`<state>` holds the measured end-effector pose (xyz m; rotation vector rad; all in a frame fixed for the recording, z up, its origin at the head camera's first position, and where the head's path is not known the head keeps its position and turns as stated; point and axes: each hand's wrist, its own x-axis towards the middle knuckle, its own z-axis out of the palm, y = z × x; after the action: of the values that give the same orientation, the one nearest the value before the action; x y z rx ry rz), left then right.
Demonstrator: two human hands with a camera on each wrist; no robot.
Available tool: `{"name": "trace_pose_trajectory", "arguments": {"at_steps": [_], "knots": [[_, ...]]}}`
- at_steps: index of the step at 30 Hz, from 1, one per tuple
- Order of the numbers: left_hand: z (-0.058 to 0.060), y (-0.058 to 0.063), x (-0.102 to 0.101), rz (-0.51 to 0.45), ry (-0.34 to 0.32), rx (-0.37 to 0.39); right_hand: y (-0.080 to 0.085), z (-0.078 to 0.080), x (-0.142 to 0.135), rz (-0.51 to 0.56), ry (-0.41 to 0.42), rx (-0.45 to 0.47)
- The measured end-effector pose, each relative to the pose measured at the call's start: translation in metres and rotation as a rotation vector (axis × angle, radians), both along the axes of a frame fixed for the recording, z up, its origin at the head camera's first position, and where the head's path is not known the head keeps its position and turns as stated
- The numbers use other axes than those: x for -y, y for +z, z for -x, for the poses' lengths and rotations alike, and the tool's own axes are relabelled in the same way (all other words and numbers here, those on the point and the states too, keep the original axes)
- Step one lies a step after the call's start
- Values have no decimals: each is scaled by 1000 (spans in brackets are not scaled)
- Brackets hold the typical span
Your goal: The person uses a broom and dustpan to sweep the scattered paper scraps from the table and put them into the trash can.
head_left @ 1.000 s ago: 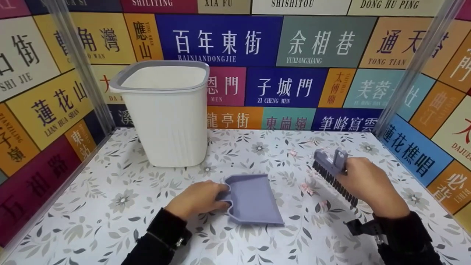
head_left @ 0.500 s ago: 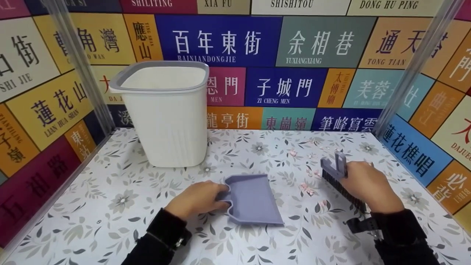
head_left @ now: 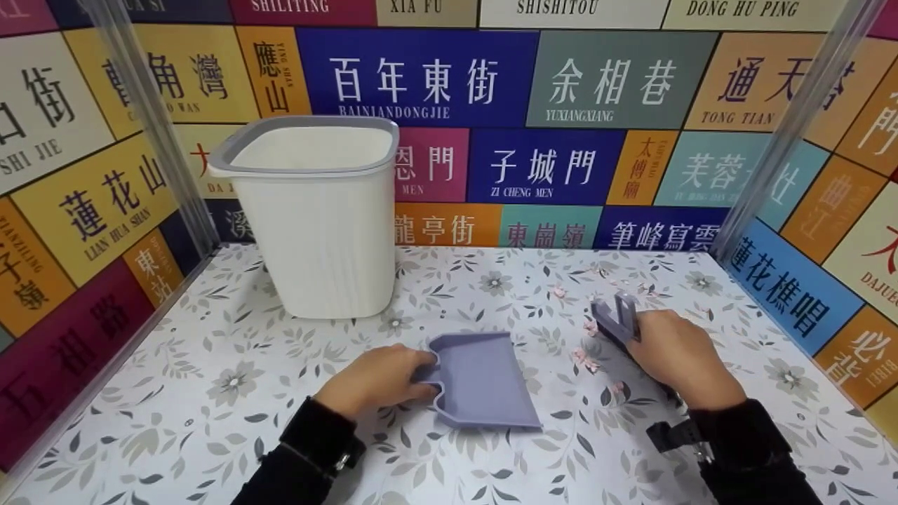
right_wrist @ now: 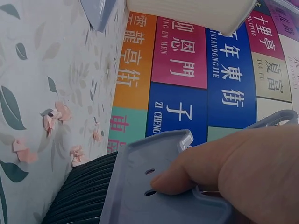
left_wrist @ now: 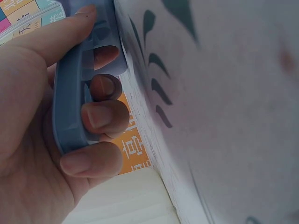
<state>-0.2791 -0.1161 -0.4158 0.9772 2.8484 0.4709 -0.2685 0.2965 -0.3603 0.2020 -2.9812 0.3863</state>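
My left hand (head_left: 379,382) grips the handle of a grey-purple dustpan (head_left: 484,382), its fingers curled round the handle (left_wrist: 70,102) in the left wrist view. The pan lies on the table with its wide edge facing right. In my right hand (head_left: 684,354) is a matching hand brush (head_left: 614,322); the thumb presses on its back. Its dark bristles (right_wrist: 86,189) reach the table beside small pink paper scraps (right_wrist: 58,114) in the right wrist view. Several of these scraps (head_left: 586,360) lie between brush and dustpan, and a few farther back.
A white bin (head_left: 323,238) with a grey rim stands upright at the back left. Printed sign panels (head_left: 417,77) wall the table at the back and both sides. The tabletop (head_left: 210,449) has a leaf and flower pattern.
My right hand and the brush first shifted slightly right, then came back left toward the pink scraps, and the bristles now show less. The left hand and dustpan stayed put.
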Motion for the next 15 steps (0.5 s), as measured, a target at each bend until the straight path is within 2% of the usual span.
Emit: {"name": "trace_pose_trajectory", "arguments": {"at_steps": [15], "knots": [[2, -3, 0, -7, -5, -7, 4, -8, 18, -48, 72, 18]]}}
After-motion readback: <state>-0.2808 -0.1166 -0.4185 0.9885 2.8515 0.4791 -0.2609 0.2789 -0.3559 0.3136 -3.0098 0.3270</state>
